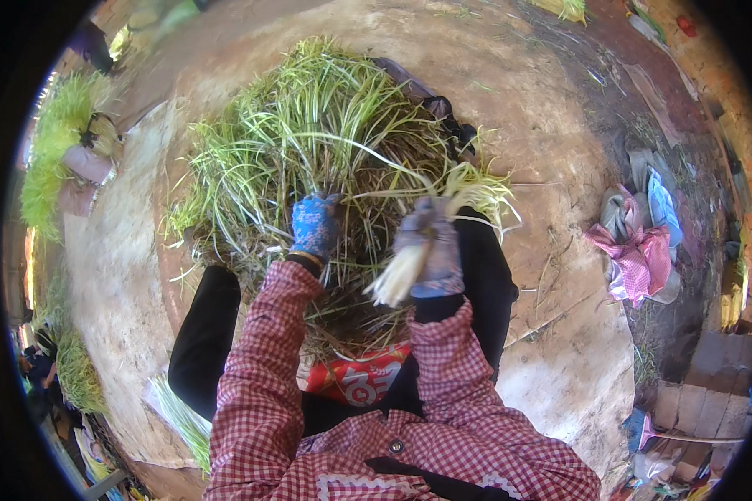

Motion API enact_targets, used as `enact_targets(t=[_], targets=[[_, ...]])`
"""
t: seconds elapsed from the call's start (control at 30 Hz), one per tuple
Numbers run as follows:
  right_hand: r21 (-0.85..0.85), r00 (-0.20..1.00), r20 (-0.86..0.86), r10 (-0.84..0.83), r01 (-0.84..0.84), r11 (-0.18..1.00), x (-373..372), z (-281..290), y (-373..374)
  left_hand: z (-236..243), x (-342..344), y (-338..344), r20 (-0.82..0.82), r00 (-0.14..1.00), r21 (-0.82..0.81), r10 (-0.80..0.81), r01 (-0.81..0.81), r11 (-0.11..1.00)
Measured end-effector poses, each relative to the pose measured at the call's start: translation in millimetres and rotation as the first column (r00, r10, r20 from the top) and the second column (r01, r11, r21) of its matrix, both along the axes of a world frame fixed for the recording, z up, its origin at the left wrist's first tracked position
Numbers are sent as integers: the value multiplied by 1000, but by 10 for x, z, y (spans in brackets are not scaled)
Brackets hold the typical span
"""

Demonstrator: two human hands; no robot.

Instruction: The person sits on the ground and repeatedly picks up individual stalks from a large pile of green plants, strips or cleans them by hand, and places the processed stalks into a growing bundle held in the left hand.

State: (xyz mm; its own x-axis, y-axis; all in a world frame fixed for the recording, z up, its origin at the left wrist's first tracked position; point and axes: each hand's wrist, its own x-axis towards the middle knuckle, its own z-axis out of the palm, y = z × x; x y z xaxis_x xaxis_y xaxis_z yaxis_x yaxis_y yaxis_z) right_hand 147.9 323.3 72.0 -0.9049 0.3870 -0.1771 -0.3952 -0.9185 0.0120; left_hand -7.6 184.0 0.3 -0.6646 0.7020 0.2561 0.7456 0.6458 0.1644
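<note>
A big heap of long, leafy green stalks [309, 125], like chives, lies on the ground between my knees. Its leaves fan out toward the far side, and brownish, matted stems show in the middle. My left hand [313, 225], in a blue patterned glove, presses into the near part of the heap with its fingers curled. What those fingers hold is hidden among the stems. To its right, my right hand [434, 255], in a greyish glove, grips a bunch of pale stalks [399, 274]. Their white ends point down toward me, and their yellow-green leaves spread out beyond the hand.
A red packet or sack [359, 376] lies close to my lap. At the left stand more green bundles [54, 159], and cut stalks [180, 417] rest beside my left leg. Crumpled cloths [635, 250] lie at the right, with cardboard [718, 376] nearer me.
</note>
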Motion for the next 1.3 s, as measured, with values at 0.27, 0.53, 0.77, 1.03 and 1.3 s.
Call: enact_targets(t=[0.27,0.53,0.77,1.03,1.3], targets=[[-13,826,-510,-240,271,962,252,93,334,461,305,-597,789,496,605,-363,-733,312],[183,891,-401,-214,307,934,204,20,189,840,767,-350,685,558,661,-468,-746,77],[127,934,-301,-194,241,962,144,50,84,901,761,-369,615,489,689,-619,-715,118],[508,916,386,-110,-112,854,34,80,-62,687,1119,-107,609,624,790,-490,-532,305],[619,765,585,-270,-207,758,11,151,-52,899,1215,75,724,426,680,-542,-571,460]])
